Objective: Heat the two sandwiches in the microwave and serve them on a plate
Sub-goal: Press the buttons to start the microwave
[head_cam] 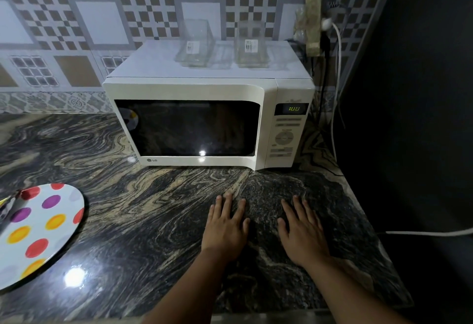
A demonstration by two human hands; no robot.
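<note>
A white microwave (204,124) stands on the marbled counter, its dark door closed and its green display (293,109) lit. Nothing shows through the dark window, and no sandwiches are in view. A white plate with coloured dots (43,231) lies at the left edge of the counter, cut off by the frame. My left hand (225,229) and my right hand (303,234) rest flat on the counter in front of the microwave, fingers spread, holding nothing.
Two clear glass containers (195,44) (252,46) stand on top of the microwave. A white cable (337,49) runs from a wall socket down the right side. The counter (153,208) ends at a dark wall on the right.
</note>
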